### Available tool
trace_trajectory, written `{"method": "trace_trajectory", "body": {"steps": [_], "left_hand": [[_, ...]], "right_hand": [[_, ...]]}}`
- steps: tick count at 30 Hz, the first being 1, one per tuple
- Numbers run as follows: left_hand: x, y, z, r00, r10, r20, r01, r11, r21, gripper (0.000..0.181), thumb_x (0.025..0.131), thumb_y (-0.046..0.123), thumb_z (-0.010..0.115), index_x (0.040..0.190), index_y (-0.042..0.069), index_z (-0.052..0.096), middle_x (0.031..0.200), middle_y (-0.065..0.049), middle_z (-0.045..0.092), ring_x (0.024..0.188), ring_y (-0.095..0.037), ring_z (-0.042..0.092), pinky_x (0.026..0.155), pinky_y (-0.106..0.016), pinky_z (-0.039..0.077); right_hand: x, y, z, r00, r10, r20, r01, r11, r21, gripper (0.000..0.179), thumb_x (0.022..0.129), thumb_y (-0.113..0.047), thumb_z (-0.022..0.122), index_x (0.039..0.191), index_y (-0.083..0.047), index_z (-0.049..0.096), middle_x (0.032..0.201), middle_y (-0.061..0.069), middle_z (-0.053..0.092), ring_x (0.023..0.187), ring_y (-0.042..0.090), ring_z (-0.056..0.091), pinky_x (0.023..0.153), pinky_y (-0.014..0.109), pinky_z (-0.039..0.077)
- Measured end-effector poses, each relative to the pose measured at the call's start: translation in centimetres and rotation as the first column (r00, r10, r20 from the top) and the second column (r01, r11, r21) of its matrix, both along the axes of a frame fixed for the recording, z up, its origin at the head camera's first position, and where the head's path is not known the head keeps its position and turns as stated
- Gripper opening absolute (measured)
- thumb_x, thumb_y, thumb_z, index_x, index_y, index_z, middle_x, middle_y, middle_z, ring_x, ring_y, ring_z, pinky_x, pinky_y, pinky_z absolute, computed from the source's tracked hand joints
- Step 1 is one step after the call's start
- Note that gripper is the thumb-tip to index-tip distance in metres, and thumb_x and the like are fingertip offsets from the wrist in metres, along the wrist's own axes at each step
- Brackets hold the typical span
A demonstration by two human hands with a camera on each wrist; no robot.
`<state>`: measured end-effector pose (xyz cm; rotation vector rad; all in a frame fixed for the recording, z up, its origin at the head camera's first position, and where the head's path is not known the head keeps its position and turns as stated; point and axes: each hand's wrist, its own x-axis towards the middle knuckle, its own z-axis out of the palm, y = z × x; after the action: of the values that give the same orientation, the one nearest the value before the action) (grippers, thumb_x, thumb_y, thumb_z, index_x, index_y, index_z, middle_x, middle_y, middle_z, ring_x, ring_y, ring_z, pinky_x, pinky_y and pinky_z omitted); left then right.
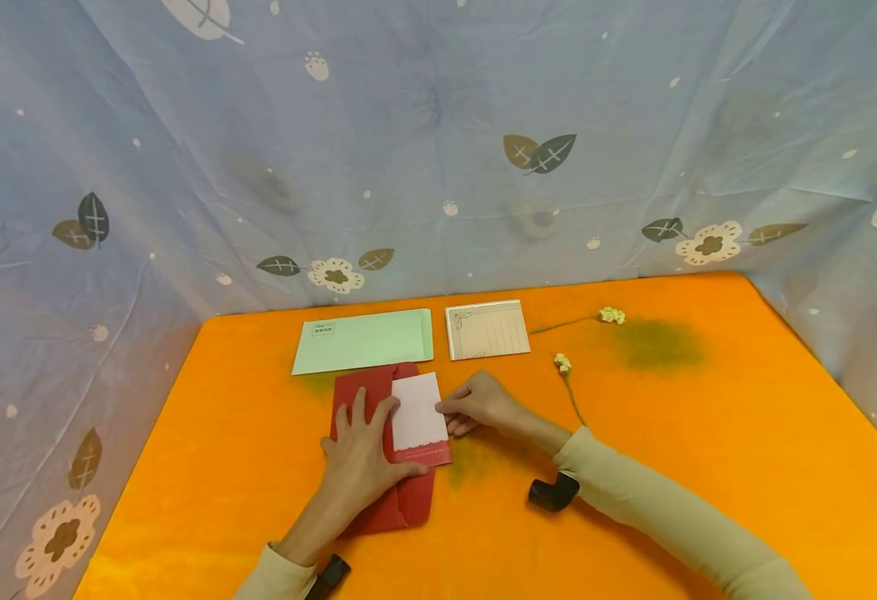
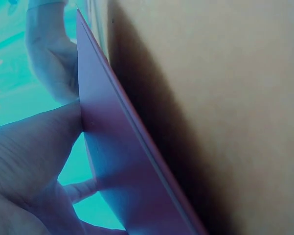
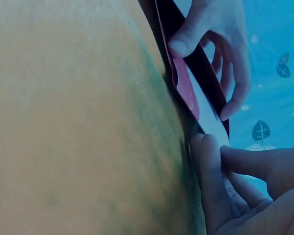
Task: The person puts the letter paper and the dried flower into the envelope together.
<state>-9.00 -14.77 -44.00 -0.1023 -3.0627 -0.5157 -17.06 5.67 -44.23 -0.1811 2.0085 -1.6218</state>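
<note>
A red envelope lies on the orange table, with its flap side toward the right. Spread over it, my left hand rests with its fingers extended, the thumb lying near the card's lower edge. A white card with a red lower band overlaps the envelope's right part. My right hand pinches that card at its right edge between thumb and fingers, also seen in the right wrist view. Whether the card's left edge is tucked inside the envelope, I cannot tell. In the left wrist view the envelope looks purplish and hides the card.
A pale green envelope lies behind the red one. To its right is a cream lined card in a clear sleeve. Two dried flower stems lie farther right. A patterned cloth hangs around the table's back.
</note>
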Motion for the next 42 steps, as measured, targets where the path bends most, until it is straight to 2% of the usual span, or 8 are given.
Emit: {"method": "trace_trajectory", "body": {"steps": [4, 8, 10, 13, 17, 25, 27, 42], "left_hand": [[0.0, 0.1, 0.0, 1.000, -0.003, -0.008, 0.003, 1.000, -0.005, 0.101, 0.057, 0.064, 0.085, 0.140, 0.018, 0.049, 0.153, -0.026, 0.026, 0.127, -0.047, 0.032, 0.076, -0.070, 0.040], [0.0, 0.1, 0.1, 1.000, -0.001, -0.006, 0.001, 1.000, -0.005, 0.102, 0.057, 0.064, 0.085, 0.141, 0.019, 0.049, 0.153, -0.026, 0.026, 0.128, -0.048, 0.032, 0.077, -0.071, 0.039], [0.0, 0.1, 0.1, 1.000, 0.002, 0.000, -0.002, 1.000, 0.000, 0.102, 0.057, 0.064, 0.085, 0.141, 0.018, 0.048, 0.153, -0.026, 0.025, 0.128, -0.048, 0.031, 0.077, -0.071, 0.039], [0.0, 0.0, 0.1, 1.000, 0.005, 0.003, -0.005, 1.000, 0.008, 0.102, 0.058, 0.063, 0.085, 0.142, 0.019, 0.048, 0.154, -0.026, 0.025, 0.129, -0.048, 0.031, 0.078, -0.072, 0.038], [0.0, 0.1, 0.1, 1.000, 0.002, -0.004, -0.002, 1.000, 0.007, 0.102, 0.058, 0.064, 0.085, 0.141, 0.019, 0.048, 0.153, -0.026, 0.025, 0.129, -0.048, 0.031, 0.078, -0.072, 0.039], [-0.1, 0.2, 0.0, 1.000, 0.001, -0.001, -0.001, 1.000, 0.005, 0.102, 0.058, 0.065, 0.084, 0.142, 0.019, 0.048, 0.153, -0.026, 0.025, 0.129, -0.048, 0.031, 0.078, -0.072, 0.039], [-0.1, 0.1, 0.0, 1.000, 0.004, 0.000, -0.004, 1.000, 0.007, 0.102, 0.058, 0.064, 0.085, 0.142, 0.019, 0.048, 0.153, -0.026, 0.025, 0.129, -0.048, 0.031, 0.078, -0.072, 0.039], [-0.1, 0.3, -0.1, 1.000, 0.003, -0.020, -0.003, 1.000, 0.001, 0.103, 0.058, 0.062, 0.086, 0.143, 0.019, 0.047, 0.153, -0.026, 0.026, 0.129, -0.049, 0.031, 0.077, -0.072, 0.039]], "right_hand": [[0.2, 0.3, 0.4, 1.000, -0.010, 0.001, 0.010, 1.000, -0.019, 0.023, 0.095, -0.004, 0.062, 0.104, 0.016, 0.069, 0.082, 0.020, 0.072, 0.061, 0.016, 0.070, 0.063, 0.031, 0.058], [0.4, 1.0, 0.8, 1.000, -0.014, -0.018, 0.013, 0.998, -0.068, 0.031, 0.100, -0.003, 0.052, 0.120, 0.020, 0.058, 0.104, 0.028, 0.069, 0.083, 0.027, 0.073, 0.073, 0.034, 0.058], [0.7, 1.2, 1.0, 1.000, 0.008, -0.024, -0.011, 0.993, -0.120, 0.034, 0.101, -0.002, 0.049, 0.127, 0.021, 0.051, 0.114, 0.032, 0.065, 0.096, 0.034, 0.070, 0.079, 0.037, 0.057], [1.4, 1.1, 1.2, 0.998, 0.050, -0.022, -0.053, 0.983, -0.173, 0.037, 0.101, -0.001, 0.049, 0.132, 0.020, 0.047, 0.120, 0.032, 0.062, 0.104, 0.037, 0.067, 0.084, 0.039, 0.055], [2.2, 0.5, 1.4, 0.997, 0.076, -0.022, -0.079, 0.980, -0.182, 0.038, 0.101, -0.003, 0.051, 0.131, 0.019, 0.048, 0.122, 0.030, 0.062, 0.104, 0.034, 0.067, 0.085, 0.039, 0.055], [2.7, 0.5, 1.4, 0.998, -0.005, -0.068, -0.008, 0.982, -0.191, 0.041, 0.101, -0.002, 0.050, 0.134, 0.021, 0.043, 0.127, 0.033, 0.057, 0.115, 0.040, 0.060, 0.093, 0.041, 0.051], [2.7, 0.4, 1.3, 0.997, 0.002, -0.082, -0.017, 0.983, -0.185, 0.041, 0.101, -0.003, 0.050, 0.134, 0.021, 0.043, 0.126, 0.033, 0.058, 0.114, 0.040, 0.061, 0.093, 0.041, 0.051], [3.3, -2.3, 0.4, 0.994, 0.098, -0.043, -0.105, 0.971, -0.215, 0.043, 0.100, -0.002, 0.052, 0.135, 0.020, 0.043, 0.131, 0.032, 0.055, 0.110, 0.037, 0.064, 0.089, 0.039, 0.053]]}}
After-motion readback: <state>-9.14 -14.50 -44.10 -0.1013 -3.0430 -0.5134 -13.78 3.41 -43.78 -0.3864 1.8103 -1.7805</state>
